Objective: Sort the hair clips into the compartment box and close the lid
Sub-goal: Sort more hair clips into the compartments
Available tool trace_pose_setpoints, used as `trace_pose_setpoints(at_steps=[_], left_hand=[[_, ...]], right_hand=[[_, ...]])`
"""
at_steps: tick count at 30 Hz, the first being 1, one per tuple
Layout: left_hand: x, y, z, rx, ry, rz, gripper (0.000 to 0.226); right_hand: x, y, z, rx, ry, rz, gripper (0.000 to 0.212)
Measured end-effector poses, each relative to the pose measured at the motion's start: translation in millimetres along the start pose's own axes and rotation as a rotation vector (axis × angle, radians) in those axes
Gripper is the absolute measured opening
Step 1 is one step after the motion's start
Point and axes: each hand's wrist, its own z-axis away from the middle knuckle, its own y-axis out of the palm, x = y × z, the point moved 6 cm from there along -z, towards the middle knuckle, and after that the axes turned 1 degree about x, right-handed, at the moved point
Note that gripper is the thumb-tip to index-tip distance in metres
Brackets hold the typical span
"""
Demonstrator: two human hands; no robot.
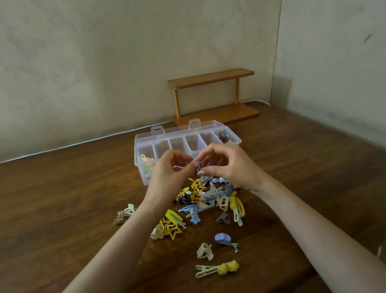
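— Where's the clip?
— A grey hair clip (199, 167) is pinched between the left hand (166, 175) and the right hand (232, 169), just before the open compartment box (237, 140).
— Room?
— The counter (44, 209) spreads leftward; the clip pile (210, 195) lies beneath the wrists.

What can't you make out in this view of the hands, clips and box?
Head view throughout:
1. Held clip: fingers of the left hand and right hand cover most of it.
2. Compartment box: both hands hide its front middle.
3. Dark clips in the far right compartment: too small to identify.
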Motion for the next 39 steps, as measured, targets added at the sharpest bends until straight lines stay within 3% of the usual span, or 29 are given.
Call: trace_pose_setpoints(at_steps=[4, 10, 14, 23, 31, 35, 39], left_hand=[[3.5, -1.0, 2.5, -0.003, -0.001, 0.01, 0.021], [9.3, -16.1, 8.3, -0.009, 0.026, -0.15, 0.013], [16.1, -25.1, 13.6, -0.072, 0.048, -0.233, 0.008], [14.1, -27.0, 16.5, -0.085, 0.103, -0.299, 0.005], [9.1, -25.1, 18.4, -0.063, 0.135, -0.331, 0.007], [8.6, -22.5, 19.2, -0.006, 0.147, -0.415, 0.01], [8.7, -15.8, 19.7, 0.151, 0.169, -0.566, 0.014]], right_hand=[[-3.6, -4.4, -0.2, -0.075, 0.01, 0.024, 0.018], [-8.9, -41.5, -3.0, -0.454, 0.038, 0.089, 0.015], [-12.0, -54.0, -10.6, -0.556, 0.035, 0.186, 0.013], [-12.2, -51.4, -38.2, -0.51, 0.045, 0.364, 0.017], [-9.8, -55.4, -9.6, -0.455, 0.032, 0.341, 0.015], [-20.3, -53.9, 6.0, -0.363, 0.089, 0.301, 0.015], [-27.4, -46.1, 13.7, -0.308, 0.121, 0.276, 0.02]])
